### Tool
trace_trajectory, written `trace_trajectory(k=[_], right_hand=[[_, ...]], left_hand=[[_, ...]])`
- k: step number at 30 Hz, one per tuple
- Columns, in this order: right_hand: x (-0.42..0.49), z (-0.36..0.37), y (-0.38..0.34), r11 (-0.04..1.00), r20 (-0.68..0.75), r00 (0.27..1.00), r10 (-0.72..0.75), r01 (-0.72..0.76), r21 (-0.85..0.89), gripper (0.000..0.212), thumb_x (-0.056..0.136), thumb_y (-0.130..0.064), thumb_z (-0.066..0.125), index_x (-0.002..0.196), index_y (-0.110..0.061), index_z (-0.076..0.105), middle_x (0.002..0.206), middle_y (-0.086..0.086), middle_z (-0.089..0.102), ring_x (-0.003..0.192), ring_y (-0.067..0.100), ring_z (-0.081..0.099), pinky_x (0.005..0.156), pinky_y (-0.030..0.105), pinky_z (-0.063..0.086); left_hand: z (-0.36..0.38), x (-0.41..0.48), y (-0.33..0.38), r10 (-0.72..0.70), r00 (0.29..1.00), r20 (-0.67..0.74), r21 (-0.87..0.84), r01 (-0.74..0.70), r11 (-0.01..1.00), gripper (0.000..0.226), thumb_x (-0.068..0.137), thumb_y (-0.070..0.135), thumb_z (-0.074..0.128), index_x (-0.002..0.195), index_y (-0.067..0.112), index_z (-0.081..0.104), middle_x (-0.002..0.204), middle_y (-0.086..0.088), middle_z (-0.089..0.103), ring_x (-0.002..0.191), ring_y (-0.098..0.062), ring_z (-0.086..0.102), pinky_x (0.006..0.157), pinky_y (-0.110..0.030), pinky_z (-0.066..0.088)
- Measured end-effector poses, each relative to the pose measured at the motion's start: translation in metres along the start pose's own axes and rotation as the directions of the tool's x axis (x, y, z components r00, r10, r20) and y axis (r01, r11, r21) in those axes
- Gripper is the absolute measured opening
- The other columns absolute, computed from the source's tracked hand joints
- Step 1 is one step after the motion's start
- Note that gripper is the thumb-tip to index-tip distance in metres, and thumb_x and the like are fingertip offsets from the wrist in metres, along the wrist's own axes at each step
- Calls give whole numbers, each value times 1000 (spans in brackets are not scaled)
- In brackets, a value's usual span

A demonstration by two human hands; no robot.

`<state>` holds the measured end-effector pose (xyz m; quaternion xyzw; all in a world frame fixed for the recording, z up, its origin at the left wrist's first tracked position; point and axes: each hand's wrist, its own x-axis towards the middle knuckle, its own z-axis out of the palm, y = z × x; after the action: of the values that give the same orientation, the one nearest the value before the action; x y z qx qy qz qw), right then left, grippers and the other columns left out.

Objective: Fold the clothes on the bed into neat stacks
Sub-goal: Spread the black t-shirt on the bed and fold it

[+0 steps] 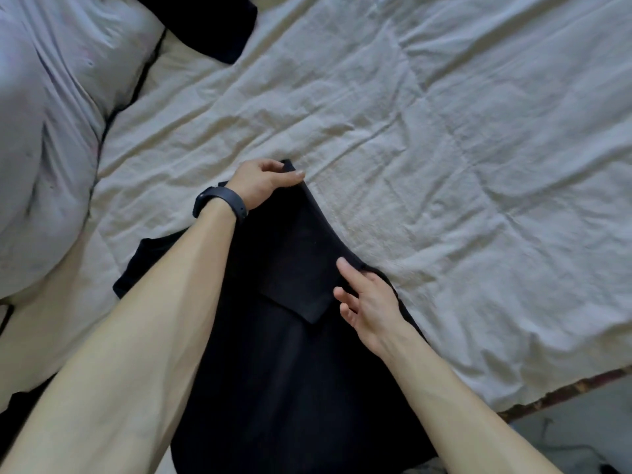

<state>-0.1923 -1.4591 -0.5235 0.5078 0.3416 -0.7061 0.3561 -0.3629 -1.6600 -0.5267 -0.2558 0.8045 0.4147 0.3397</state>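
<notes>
A black garment (290, 354) lies spread on the white bed cover (444, 148), running from the bed's near edge toward the middle. One side panel is folded inward, ending in a point near the centre. My left hand (263, 181), with a dark band on the wrist, pinches the garment's far corner between thumb and fingers. My right hand (367, 297) holds the right-hand edge of the folded panel, thumb on top and fingers curled at the fabric's edge.
A large pale pillow (51, 148) fills the left side. Another dark garment (219, 25) lies at the top, partly out of frame. The bed's near edge (564, 393) runs along the lower right, with floor beyond it.
</notes>
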Motion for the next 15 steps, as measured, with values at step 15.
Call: trace_trajectory(k=[15], right_hand=[[-21, -9, -25, 111, 70, 964, -257, 101, -989, 31, 91, -56, 57, 85, -27, 67, 69, -6, 73, 66, 16, 72, 65, 36, 59]], left_hand=[[48, -43, -23, 302, 832, -466, 256, -200, 946, 47, 89, 40, 66, 130, 22, 54, 123, 3, 58, 115, -17, 54, 95, -30, 45]])
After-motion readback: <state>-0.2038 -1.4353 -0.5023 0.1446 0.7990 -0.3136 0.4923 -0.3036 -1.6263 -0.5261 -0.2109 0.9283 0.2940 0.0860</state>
